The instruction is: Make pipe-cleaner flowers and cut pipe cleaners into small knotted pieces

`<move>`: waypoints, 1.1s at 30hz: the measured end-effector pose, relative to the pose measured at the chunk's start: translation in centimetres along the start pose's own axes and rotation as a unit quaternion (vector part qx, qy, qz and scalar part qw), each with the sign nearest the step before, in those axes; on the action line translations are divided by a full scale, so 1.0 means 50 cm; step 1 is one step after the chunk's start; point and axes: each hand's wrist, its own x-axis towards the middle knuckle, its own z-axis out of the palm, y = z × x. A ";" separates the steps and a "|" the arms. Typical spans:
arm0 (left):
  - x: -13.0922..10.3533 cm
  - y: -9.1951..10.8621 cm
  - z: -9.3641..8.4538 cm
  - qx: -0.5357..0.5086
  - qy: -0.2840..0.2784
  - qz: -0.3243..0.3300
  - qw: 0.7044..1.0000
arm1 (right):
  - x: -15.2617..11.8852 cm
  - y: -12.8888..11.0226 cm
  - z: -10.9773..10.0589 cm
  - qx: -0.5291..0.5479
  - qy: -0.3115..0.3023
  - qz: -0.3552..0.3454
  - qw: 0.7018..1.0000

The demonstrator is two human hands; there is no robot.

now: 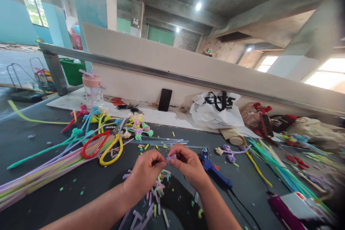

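Over the dark table, my left hand [152, 165] and my right hand [185, 161] meet with thumbs and fingertips pinched together. Between them is a small purple pipe cleaner piece [171, 157], partly covered by the fingers. Below the hands lies a pile of short cut pipe cleaner bits [153, 201], mostly purple, some yellow and white. Left of my left hand rest scissors [107, 147] with one red and one yellow handle. A blue glue gun [215, 170] lies just right of my right hand, its cord running toward the front edge.
Long pastel pipe cleaners [35, 181] lie at left, and blue-green ones [283, 165] at right. Pipe cleaner flowers [137, 125] sit behind the scissors. Along the back stand a clear cup [93, 91], a phone [165, 100] and a white bag [215, 111]. A low partition [140, 79] rises behind.
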 end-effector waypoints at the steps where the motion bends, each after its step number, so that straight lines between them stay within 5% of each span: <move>1: 0.000 0.000 0.000 0.006 -0.004 0.004 1.000 | 0.000 0.000 -0.001 0.006 -0.006 0.004 1.000; 10: 0.005 -0.014 0.007 -0.008 -0.029 0.011 0.999 | -0.001 0.006 -0.008 0.045 -0.041 0.035 0.998; 17: 0.017 -0.031 0.011 -0.148 -0.071 -0.132 0.978 | 0.000 0.014 -0.001 0.146 -0.039 0.065 0.986; 33: 0.028 -0.039 -0.014 -0.356 -0.118 -0.203 0.905 | 0.011 0.043 -0.008 0.037 0.091 0.060 0.993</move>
